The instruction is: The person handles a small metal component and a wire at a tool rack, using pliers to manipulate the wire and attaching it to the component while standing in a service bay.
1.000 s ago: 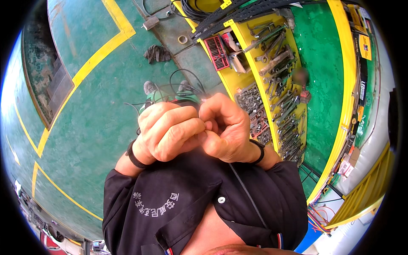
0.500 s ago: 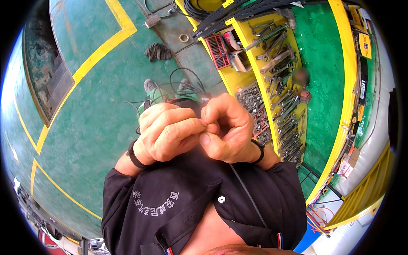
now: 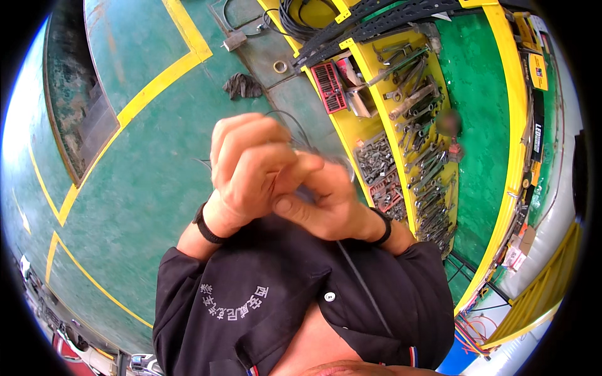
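My left hand (image 3: pixel 248 172) is raised in front of my chest, its fingers bent inward and closed. Against it, on the right, my right hand (image 3: pixel 332 200) is curled, with its thumb and index finger reaching to the left palm. Motion smears the right fingers, and the left hand covers part of them. Whatever lies between the fingers, if anything, is too hidden to make out. Each wrist wears a dark band; the black shirt (image 3: pixel 276 276) shows below the hands.
On the right, a yellow tool rack (image 3: pixel 401 182) carries many wrenches (image 3: pixel 429 169), sockets (image 3: pixel 376 160) and a red bit case (image 3: pixel 328 86). A dark rag (image 3: pixel 242 86) and a tape roll (image 3: pixel 280 66) lie on the green floor (image 3: pixel 157 188). A floor pit (image 3: pixel 78 119) opens at far left.
The hands have shifted from fingertips pinched together to overlapping. My left hand has turned and risen slightly; my right has moved left against its palm. The view has tilted slightly.
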